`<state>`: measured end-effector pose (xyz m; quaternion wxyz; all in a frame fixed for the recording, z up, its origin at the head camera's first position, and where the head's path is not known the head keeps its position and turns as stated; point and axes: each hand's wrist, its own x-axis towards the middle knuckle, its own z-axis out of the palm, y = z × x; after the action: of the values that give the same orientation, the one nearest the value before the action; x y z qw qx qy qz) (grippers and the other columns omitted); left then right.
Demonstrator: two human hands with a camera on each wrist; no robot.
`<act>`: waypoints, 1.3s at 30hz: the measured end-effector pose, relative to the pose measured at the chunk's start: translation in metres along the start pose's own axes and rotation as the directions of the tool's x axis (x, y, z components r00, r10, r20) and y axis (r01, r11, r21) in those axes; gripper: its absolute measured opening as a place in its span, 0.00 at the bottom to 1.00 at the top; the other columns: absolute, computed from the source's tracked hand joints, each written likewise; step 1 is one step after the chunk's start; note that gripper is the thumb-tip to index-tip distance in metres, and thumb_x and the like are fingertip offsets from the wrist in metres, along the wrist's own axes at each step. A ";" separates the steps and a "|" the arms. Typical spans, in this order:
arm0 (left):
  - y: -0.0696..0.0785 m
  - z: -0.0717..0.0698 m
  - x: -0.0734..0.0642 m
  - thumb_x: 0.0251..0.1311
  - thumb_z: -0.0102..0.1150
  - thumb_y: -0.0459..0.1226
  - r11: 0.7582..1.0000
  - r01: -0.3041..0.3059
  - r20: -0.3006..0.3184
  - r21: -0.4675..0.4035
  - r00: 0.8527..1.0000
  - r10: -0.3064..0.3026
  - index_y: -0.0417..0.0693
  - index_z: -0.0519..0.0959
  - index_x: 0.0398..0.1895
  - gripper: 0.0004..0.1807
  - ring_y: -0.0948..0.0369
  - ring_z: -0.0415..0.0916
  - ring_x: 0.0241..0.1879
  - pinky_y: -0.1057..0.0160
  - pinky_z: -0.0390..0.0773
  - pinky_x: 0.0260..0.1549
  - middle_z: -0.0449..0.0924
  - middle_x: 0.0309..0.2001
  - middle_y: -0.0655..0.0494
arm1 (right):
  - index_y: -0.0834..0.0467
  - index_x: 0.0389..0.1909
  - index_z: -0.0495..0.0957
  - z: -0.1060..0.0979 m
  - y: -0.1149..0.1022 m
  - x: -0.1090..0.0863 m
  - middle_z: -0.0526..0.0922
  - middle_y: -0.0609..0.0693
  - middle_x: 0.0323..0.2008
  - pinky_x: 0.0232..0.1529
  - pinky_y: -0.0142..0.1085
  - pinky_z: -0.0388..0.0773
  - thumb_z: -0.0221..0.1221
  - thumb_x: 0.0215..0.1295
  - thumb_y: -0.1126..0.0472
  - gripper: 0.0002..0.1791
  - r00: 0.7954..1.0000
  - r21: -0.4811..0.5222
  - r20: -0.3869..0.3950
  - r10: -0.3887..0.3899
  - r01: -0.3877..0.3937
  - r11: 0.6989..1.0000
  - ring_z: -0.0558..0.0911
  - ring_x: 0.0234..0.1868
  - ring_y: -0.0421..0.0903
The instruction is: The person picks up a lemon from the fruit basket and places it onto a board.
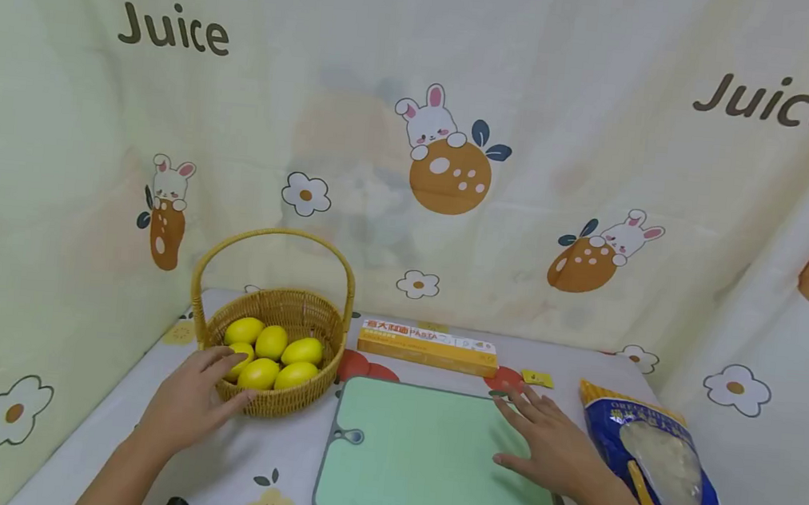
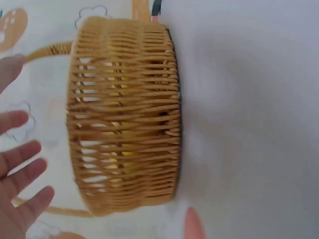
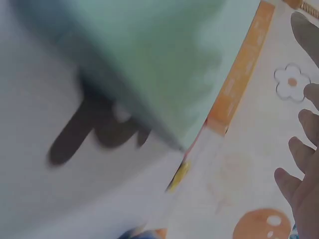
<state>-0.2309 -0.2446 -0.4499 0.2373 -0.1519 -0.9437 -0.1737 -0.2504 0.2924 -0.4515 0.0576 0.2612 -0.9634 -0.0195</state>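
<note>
A wicker basket (image 1: 283,404) with a tall handle stands at the left of the table, holding several yellow lemons (image 1: 298,375). My left hand (image 1: 182,401) hovers by the basket's near left side, fingers spread and nothing in them. In the left wrist view, those fingers (image 2: 25,172) show apart from the basket's woven wall (image 2: 124,114). A pale green cutting board (image 1: 415,462) with a grey edge lies flat in the middle. Over its right part is my right hand (image 1: 553,450), its fingers loosely extended and holding nothing. The right wrist view shows the same fingers (image 3: 301,154) beside the board (image 3: 164,64).
Behind the board lies an orange and white pasta box (image 1: 428,355), with a small yellow packet (image 1: 536,378) to its right. A blue and yellow pasta bag (image 1: 660,467) rests at the right edge. Printed curtains (image 1: 356,144) enclose the table.
</note>
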 end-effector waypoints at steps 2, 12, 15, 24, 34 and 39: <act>-0.007 0.002 -0.001 0.57 0.64 0.58 0.996 0.075 -0.015 -0.046 0.997 -0.076 0.44 0.77 0.59 0.35 0.43 0.68 0.53 0.39 0.74 0.44 0.71 0.55 0.43 | 0.51 0.73 0.60 -0.001 -0.006 0.007 0.56 0.56 0.73 0.68 0.57 0.53 0.57 0.58 0.30 0.47 0.999 0.011 -0.021 -0.037 0.037 0.999 0.55 0.72 0.59; -0.040 0.018 0.000 0.60 0.65 0.51 0.676 0.451 0.047 -0.583 0.849 -0.526 0.43 0.74 0.63 0.32 0.42 0.52 0.65 0.35 0.56 0.62 0.57 0.65 0.39 | 0.48 0.77 0.50 -0.009 -0.036 0.044 0.48 0.53 0.76 0.68 0.54 0.56 0.60 0.59 0.33 0.50 0.990 0.042 -0.037 -0.137 0.138 0.990 0.52 0.74 0.57; -0.050 0.026 0.001 0.62 0.64 0.44 0.532 0.438 0.087 -0.724 0.824 -0.560 0.40 0.72 0.64 0.30 0.47 0.47 0.71 0.41 0.51 0.67 0.53 0.71 0.42 | 0.45 0.77 0.49 -0.015 -0.045 0.057 0.49 0.52 0.76 0.68 0.53 0.57 0.59 0.59 0.33 0.50 0.990 0.030 -0.013 -0.139 0.139 0.990 0.52 0.74 0.57; -0.057 0.043 0.009 0.64 0.63 0.42 0.382 0.470 0.209 -0.796 0.805 -0.556 0.46 0.64 0.72 0.34 0.51 0.37 0.75 0.49 0.48 0.69 0.38 0.77 0.52 | 0.37 0.76 0.47 -0.023 -0.079 0.101 0.47 0.47 0.77 0.63 0.51 0.67 0.60 0.60 0.35 0.47 0.993 0.057 0.044 -0.107 0.105 0.993 0.52 0.74 0.51; -0.053 0.053 0.011 0.60 0.66 0.42 0.309 0.524 0.265 -0.793 0.755 -0.600 0.57 0.60 0.74 0.39 0.54 0.39 0.75 0.52 0.50 0.69 0.39 0.77 0.56 | 0.34 0.75 0.51 -0.032 -0.115 0.137 0.56 0.49 0.74 0.62 0.49 0.69 0.57 0.68 0.42 0.39 0.974 0.157 0.034 -0.222 0.214 0.964 0.63 0.69 0.52; -0.056 0.057 0.005 0.59 0.67 0.43 0.316 0.532 0.273 -0.786 0.756 -0.594 0.64 0.57 0.76 0.43 0.53 0.47 0.73 0.53 0.57 0.66 0.45 0.77 0.59 | 0.37 0.74 0.56 -0.027 -0.132 0.153 0.62 0.49 0.70 0.61 0.47 0.70 0.57 0.68 0.43 0.35 0.968 0.162 0.032 -0.248 0.240 0.957 0.69 0.65 0.50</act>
<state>-0.2777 -0.2712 -0.5087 0.0917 0.0990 -0.7280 -0.6722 -0.3126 0.1011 -0.4179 0.0092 0.3810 -0.9236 0.0426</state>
